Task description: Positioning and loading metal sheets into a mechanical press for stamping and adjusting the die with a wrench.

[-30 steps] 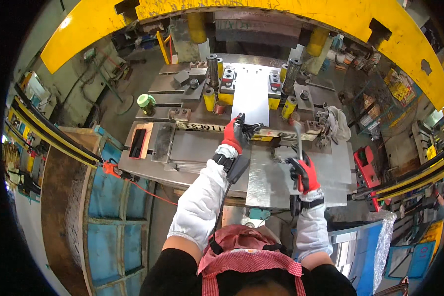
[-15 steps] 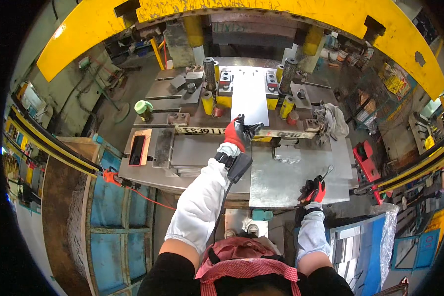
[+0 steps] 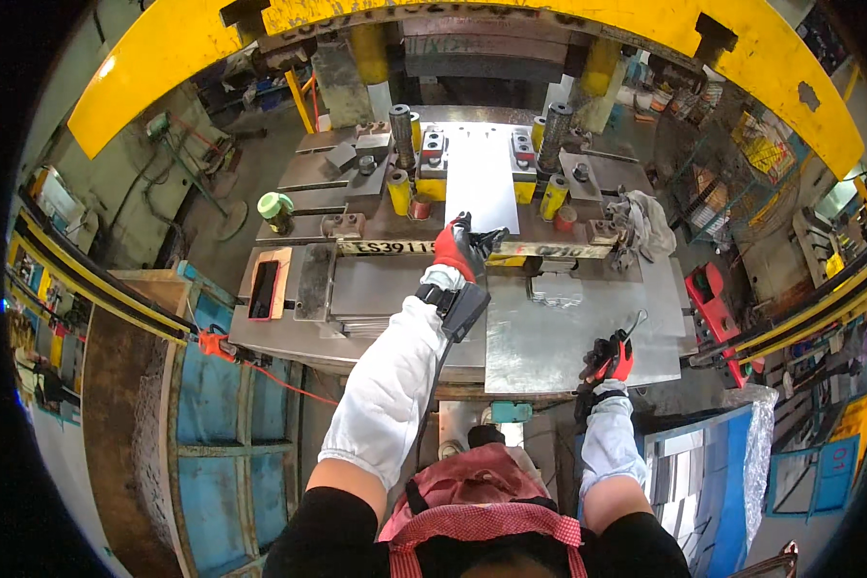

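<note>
Two gloved hands in red and black were spread well apart before a press die (image 3: 433,169). Lying flat across the die's middle was a metal strip (image 3: 482,178), plain, straight-edged and rectangular, nearly white (light glared off it). Just in front of the die, the left hand (image 3: 462,249) was at the strip's near edge; whether its fingers pinched the metal could not be told. Farther forward and right of the die, the right hand (image 3: 609,361) was curled around a slim metal tool (image 3: 636,324).
</note>
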`<state>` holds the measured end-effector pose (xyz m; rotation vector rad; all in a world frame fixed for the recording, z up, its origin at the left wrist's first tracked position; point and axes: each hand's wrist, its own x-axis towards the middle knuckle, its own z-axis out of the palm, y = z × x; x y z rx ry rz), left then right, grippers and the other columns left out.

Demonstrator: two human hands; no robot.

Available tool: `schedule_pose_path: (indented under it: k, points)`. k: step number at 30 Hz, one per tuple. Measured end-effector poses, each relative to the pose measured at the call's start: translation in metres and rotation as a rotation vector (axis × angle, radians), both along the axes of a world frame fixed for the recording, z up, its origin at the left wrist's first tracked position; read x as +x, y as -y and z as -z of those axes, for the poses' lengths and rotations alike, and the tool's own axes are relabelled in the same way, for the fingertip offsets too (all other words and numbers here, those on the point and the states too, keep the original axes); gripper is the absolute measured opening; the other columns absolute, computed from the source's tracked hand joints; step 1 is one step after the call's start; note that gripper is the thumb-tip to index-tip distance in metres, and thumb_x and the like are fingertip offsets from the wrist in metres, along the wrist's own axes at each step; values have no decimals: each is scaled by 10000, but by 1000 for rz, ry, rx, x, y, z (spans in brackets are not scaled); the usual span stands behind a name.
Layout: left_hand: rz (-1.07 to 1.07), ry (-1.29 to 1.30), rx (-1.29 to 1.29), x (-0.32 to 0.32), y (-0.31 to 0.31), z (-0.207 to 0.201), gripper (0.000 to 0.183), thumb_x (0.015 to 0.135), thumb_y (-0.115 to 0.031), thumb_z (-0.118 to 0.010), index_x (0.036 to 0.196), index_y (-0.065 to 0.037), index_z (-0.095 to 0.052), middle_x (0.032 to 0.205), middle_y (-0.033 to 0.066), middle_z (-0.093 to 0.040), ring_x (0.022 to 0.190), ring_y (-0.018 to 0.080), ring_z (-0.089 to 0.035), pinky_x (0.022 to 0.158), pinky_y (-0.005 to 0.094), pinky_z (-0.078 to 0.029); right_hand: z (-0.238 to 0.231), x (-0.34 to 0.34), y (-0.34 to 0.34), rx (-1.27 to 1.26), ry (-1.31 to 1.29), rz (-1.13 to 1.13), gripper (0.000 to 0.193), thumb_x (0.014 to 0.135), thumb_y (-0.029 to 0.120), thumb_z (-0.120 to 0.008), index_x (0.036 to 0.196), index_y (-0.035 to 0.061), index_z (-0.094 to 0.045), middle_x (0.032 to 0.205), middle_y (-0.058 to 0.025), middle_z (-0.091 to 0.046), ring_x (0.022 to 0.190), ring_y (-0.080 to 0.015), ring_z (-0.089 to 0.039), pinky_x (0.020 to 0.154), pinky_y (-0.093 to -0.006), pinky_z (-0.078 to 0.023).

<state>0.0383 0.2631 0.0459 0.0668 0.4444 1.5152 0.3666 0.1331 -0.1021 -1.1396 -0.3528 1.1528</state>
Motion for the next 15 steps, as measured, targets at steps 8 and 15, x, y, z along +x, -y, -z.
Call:
schedule_pose_path:
  k: [8,15]
  points:
    - [25,-69,-17,2,9,-13,344,892,-173,-401,1178,19,-410,1130,210,-517,1000,368,-540,846,507,-481,-19,-7,7,-27,-10,34,329,826,223,-559,1118,98,-470,682,-121,-554,416,-238,-510,339,-375,-432]
    - [39,-13,17,-3,-4,7,458,903,-289,-449,1192,55,-363,1108,296,-496,940,461,-538,759,514,-515,-8,2,4,-38,-60,-7,249,829,209,-555,1045,111,-480,624,-96,-515,397,-226,-470,368,-371,-437]
